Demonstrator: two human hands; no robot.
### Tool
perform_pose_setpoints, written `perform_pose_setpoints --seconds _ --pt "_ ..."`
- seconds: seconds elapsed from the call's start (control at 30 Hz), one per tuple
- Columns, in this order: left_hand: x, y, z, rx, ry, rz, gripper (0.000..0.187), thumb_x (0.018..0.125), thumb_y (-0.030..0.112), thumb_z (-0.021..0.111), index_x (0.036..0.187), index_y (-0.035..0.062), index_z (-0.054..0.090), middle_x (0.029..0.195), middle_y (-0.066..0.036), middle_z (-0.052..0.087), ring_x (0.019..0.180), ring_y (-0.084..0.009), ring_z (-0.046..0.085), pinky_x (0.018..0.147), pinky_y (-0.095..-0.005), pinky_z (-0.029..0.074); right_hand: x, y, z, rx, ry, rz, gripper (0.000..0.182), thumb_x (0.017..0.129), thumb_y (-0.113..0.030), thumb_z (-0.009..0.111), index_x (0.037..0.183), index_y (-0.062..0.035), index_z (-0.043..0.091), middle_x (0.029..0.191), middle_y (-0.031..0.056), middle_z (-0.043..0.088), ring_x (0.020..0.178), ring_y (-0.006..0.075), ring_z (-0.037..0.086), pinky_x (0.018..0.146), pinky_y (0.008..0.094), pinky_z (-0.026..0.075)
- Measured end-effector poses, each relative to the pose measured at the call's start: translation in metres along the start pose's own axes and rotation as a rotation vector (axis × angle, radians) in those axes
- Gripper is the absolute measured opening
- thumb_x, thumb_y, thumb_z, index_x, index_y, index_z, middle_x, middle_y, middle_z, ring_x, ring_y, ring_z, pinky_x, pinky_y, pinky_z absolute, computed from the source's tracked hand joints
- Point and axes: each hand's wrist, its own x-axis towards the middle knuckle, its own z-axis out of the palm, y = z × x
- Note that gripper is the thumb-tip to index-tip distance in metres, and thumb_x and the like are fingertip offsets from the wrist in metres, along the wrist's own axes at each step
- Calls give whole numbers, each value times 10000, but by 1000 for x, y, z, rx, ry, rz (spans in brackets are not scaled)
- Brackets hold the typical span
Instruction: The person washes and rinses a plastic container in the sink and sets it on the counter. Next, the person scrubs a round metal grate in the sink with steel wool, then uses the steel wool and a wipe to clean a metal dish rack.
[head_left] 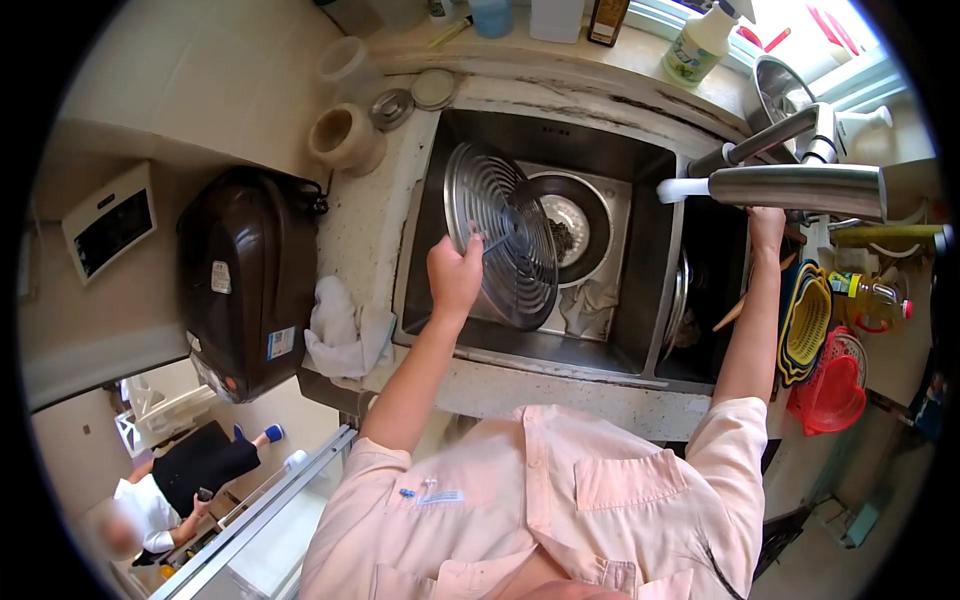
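Both hands busy: left hand (455, 272) grips the ridged metal lid (505, 235) tilted over the sink (640, 340) to drain, right hand (767, 226) closed on the tap (800, 185) above it.

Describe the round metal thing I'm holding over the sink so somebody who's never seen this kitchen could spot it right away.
Find the steel sink set in the speckled counter, right of the brown rice cooker. Over its left basin, the left hand holds a round metal rack, tilted on edge. Unlike the drain strainer lying flat in the basin behind it, it is a wide disc of concentric wire rings.
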Motion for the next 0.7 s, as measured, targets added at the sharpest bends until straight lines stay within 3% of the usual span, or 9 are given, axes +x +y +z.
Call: perform_pose_setpoints --seconds 0.07,0.2,0.23,0.33,0.4,0.47,0.53,0.6,0.7 --pt "-2 1 -1 12 11 2 197 801 101 547 906 -55 607 717 -108 651 568 -131 573 539 -283 443 2 5 2 160 -19 95 336 898 -249 442 872 19 644 774 195 637 745 331 621 681 372 468" --pt "-3 2 0 -32 8 -54 191 796 103 550 897 -49 610 725 -122 651 609 -170 601 583 -297 456 5 9 1 36 -64 79 355 911 -274 429 930 30 610 860 179 647 802 303 622 710 351 466" --pt "-3 1 0 -42 3 -75 190 796 103 550 897 -47 610 726 -126 651 615 -180 606 591 -299 458 2 5 -1 -61 -2 47 330 907 -261 440 938 24 603 889 178 637 825 303 612 721 352 462" --pt "-2 -3 -2 -15 -54 -63 216 827 80 523 989 -38 604 853 -72 662 681 -73 575 575 -212 445 -24 -33 -6 -294 256 -104 252 892 -213 473 952 4 587 951 176 605 877 304 584 750 354 451" --pt "-2 -5 3 3 -4 -26 203 809 98 538 933 -47 608 802 -127 662 702 -174 621 621 -276 462 -56 -82 -9 -366 530 -280 194 879 -171 495 950 -13 583 957 175 579 890 302 566 761 355 446" --pt "-3 -4 4 24 19 -14 203 800 109 547 908 -50 611 783 -157 661 723 -226 646 650 -309 471 -95 -132 1 48 442 -216 137 856 -98 516 943 -27 596 896 148 577 823 284 572 739 354 457" --pt "-2 1 4 45 14 -23 207 800 113 550 914 -48 613 797 -162 662 744 -230 649 662 -309 474 -130 -146 39 282 59 -76 135 823 -54 542 944 -33 597 886 120 583 795 279 580 706 343 469" --pt "-5 12 1 49 5 -64 208 804 117 552 920 -43 614 800 -160 662 744 -233 648 669 -310 474 -163 -122 101 173 -231 -193 213 772 -100 606 977 -42 595 1016 144 568 910 293 569 787 363 460" --pt "-8 19 -7 128 4 -38 209 811 121 552 926 -42 613 802 -155 663 743 -231 647 673 -309 475 -193 -101 162 -99 -547 -224 314 747 -184 647 1033 -67 590 1159 132 509 1128 289 445 933 421 370"
